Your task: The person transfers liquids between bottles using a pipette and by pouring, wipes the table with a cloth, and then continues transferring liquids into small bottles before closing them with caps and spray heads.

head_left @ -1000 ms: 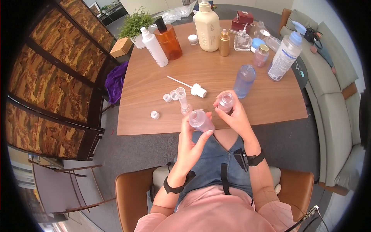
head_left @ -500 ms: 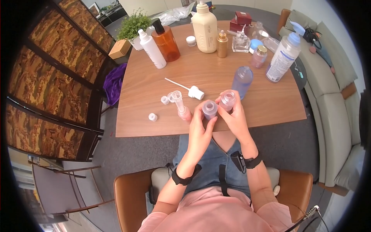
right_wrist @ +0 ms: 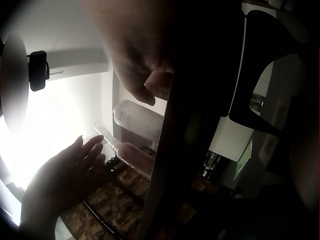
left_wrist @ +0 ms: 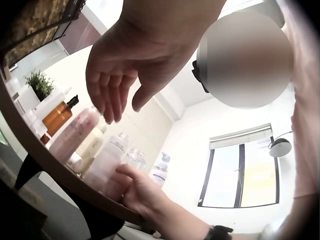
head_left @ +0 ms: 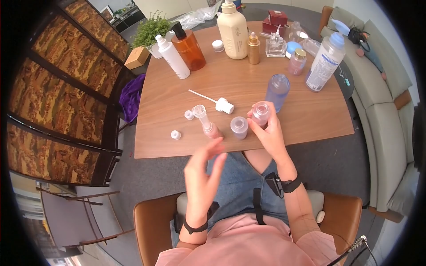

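My left hand (head_left: 202,173) is over the lap, short of the table's front edge. Its fingers are loosely bent and hold nothing. My right hand (head_left: 271,135) grips a small clear pinkish bottle (head_left: 261,111), upright and uncapped, near the front edge. Between the hands stands an open frosted bottle (head_left: 239,128), which also shows as a pale cylinder (right_wrist: 140,120) in the right wrist view. Left of it is a pink bottle (head_left: 212,131) with a clear funnel-like tube (head_left: 201,113) in its neck. The left hand's fingertips are nearest to this bottle.
A white spray pump (head_left: 225,106) with a long tube lies mid-table. Small white caps (head_left: 176,134) are at the left. An open blue bottle (head_left: 278,91) stands just behind the right hand. Taller bottles, including a cream pump bottle (head_left: 233,35), line the back.
My left hand brought the frosted bottle down to the table beside the right hand, let go of it, and drew back left toward the body. The right hand keeps its grip on the small bottle.
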`<act>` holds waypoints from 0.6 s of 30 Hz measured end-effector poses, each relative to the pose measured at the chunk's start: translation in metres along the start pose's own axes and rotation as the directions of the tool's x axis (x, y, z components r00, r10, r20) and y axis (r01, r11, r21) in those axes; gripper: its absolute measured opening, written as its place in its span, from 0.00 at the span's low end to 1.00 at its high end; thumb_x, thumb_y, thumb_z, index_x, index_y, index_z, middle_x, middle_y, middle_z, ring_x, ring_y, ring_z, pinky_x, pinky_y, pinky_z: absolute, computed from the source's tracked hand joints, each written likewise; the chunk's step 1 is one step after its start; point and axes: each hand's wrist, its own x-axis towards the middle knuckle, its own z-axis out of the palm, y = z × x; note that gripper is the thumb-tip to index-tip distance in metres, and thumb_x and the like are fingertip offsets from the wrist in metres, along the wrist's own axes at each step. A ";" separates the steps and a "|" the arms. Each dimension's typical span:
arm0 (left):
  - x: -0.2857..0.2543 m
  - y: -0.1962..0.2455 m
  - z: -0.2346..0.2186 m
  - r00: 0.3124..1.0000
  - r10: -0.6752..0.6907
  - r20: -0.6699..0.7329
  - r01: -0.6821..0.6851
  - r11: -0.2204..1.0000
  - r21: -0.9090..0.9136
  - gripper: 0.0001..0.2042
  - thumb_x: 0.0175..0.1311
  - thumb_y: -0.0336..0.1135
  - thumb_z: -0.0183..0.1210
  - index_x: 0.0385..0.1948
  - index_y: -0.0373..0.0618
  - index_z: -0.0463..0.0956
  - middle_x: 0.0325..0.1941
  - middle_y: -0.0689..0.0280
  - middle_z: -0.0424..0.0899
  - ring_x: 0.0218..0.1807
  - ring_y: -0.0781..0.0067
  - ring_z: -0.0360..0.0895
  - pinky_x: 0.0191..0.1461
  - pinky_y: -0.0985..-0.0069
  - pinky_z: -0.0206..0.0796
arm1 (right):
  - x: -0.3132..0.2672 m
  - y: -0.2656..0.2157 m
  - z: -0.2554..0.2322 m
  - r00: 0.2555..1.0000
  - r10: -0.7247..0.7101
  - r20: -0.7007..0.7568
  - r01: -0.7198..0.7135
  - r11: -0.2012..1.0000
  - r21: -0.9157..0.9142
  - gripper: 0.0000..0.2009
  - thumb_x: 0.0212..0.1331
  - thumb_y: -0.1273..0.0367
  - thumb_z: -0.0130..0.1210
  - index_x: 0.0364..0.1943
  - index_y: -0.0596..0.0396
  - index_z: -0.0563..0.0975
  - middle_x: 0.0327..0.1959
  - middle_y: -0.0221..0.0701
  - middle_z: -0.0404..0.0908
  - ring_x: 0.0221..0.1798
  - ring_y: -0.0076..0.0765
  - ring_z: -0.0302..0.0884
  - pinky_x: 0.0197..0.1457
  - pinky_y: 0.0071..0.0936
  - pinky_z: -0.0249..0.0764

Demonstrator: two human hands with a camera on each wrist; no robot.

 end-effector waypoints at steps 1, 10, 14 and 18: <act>0.001 0.001 -0.006 0.997 0.013 -0.079 -0.011 0.999 0.030 0.20 0.59 0.25 0.62 0.54 0.38 0.73 0.51 0.58 0.80 0.48 0.73 0.78 0.51 0.76 0.69 | 0.000 0.001 0.000 1.000 -0.025 0.003 0.025 0.999 -0.037 0.17 0.57 0.75 0.61 0.49 0.55 0.67 0.39 0.32 0.77 0.43 0.27 0.76 0.46 0.26 0.73; 0.060 -0.004 -0.001 0.917 0.230 -0.325 -0.191 0.970 0.148 0.17 0.61 0.31 0.62 0.52 0.40 0.75 0.50 0.62 0.80 0.52 0.65 0.77 0.61 0.69 0.62 | 0.000 0.001 0.000 1.000 -0.011 -0.003 0.011 1.000 0.006 0.17 0.57 0.75 0.61 0.48 0.55 0.68 0.39 0.32 0.77 0.42 0.27 0.76 0.46 0.26 0.73; 0.064 0.002 -0.004 0.934 0.172 -0.314 -0.174 0.984 0.020 0.12 0.65 0.33 0.61 0.47 0.38 0.78 0.44 0.64 0.83 0.48 0.72 0.77 0.57 0.74 0.64 | -0.001 -0.002 0.000 1.000 0.024 0.001 -0.024 0.999 0.035 0.18 0.57 0.74 0.61 0.49 0.55 0.68 0.39 0.33 0.77 0.42 0.28 0.76 0.46 0.27 0.73; 0.064 0.003 -0.010 0.919 0.187 -0.347 -0.202 0.979 -0.006 0.11 0.66 0.33 0.60 0.45 0.36 0.79 0.42 0.67 0.83 0.44 0.79 0.75 0.53 0.78 0.64 | 0.000 -0.001 0.000 1.000 0.005 -0.001 -0.005 1.000 0.004 0.18 0.56 0.74 0.61 0.48 0.55 0.68 0.39 0.33 0.78 0.41 0.29 0.76 0.46 0.27 0.73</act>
